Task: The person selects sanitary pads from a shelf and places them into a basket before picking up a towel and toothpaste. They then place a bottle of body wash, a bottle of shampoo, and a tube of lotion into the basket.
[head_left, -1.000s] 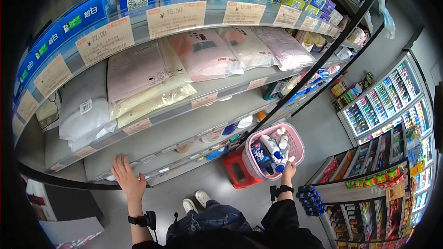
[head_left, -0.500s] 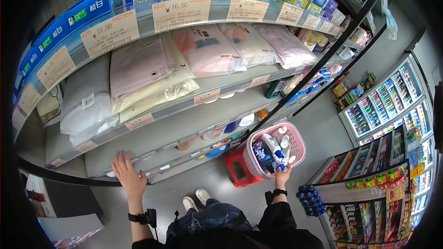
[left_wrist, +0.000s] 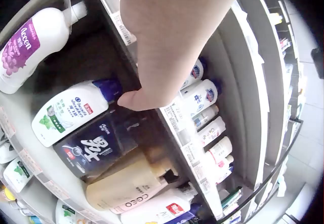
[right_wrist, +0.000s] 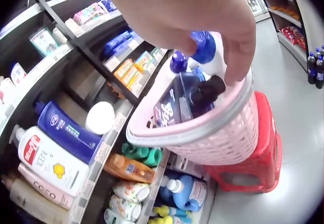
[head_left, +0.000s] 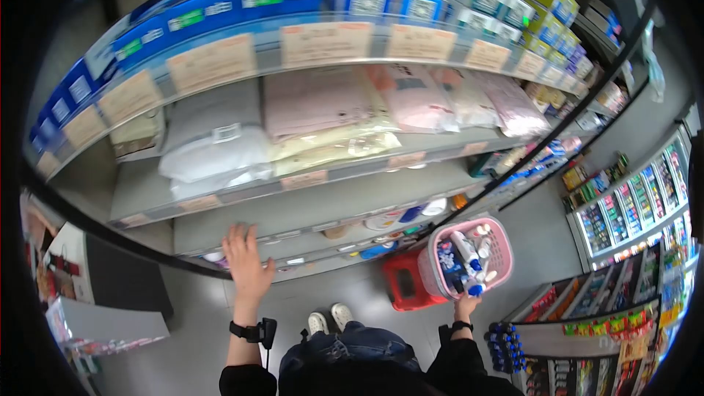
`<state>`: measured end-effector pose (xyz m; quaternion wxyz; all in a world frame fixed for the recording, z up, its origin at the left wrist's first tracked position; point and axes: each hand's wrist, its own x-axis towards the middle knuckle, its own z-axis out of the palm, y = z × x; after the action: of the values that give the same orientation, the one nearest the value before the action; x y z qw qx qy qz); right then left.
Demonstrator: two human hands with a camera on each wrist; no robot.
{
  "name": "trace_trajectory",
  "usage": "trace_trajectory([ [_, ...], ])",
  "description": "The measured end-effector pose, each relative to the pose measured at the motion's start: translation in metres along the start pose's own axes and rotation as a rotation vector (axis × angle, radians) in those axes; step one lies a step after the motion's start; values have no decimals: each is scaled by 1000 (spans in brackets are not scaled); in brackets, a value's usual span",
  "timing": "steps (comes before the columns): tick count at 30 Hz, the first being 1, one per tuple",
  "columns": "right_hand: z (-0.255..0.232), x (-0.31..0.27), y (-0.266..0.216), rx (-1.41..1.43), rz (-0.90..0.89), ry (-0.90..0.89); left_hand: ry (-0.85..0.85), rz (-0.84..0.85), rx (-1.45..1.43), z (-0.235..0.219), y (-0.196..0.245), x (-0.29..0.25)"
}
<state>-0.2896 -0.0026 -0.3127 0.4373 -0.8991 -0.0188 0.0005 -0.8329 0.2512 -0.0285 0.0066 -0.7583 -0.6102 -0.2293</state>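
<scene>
My left hand [head_left: 248,264] lies with fingers spread at the front edge of a lower shelf. In the left wrist view its thumb is beside the blue cap of a white shampoo bottle [left_wrist: 71,110]; its other fingers are hidden there. Over a pink basket [right_wrist: 223,143], my right hand [right_wrist: 202,14] pinches the blue cap of a bottle [right_wrist: 204,47] between thumb and finger. Inside the basket are several more bottles, including a dark one with a black cap [right_wrist: 207,90] and a white one [head_left: 464,248].
A red stool [right_wrist: 268,148] stands under the basket beside the shelving. Bagged textiles [head_left: 323,103] lie on the shelf below blue toothpaste boxes [head_left: 213,11]. Several shampoo and wash bottles fill lower shelves, among them a blue pump bottle [right_wrist: 68,130]. Dark drink bottles [head_left: 506,345] stand at right.
The head view has swung left, so shelves and basket sit further right. My right hand has shifted from the basket's near right rim to the blue-capped bottle. My left hand stays at the shelf edge.
</scene>
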Motion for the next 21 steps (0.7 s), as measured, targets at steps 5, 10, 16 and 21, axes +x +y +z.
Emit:
trace_trajectory([
  [5,-5,-62,3,45,193,-321,22,41,-807,-80,39,10],
  [10,14,-75,15,-31,273,-571,107,755,-1186,-203,97,13],
  [16,43,-91,-18,17,121,-712,463,867,-1345,-237,137,0],
  [21,51,-105,-45,178,26,-723,671,781,-1387,-240,145,-10],
])
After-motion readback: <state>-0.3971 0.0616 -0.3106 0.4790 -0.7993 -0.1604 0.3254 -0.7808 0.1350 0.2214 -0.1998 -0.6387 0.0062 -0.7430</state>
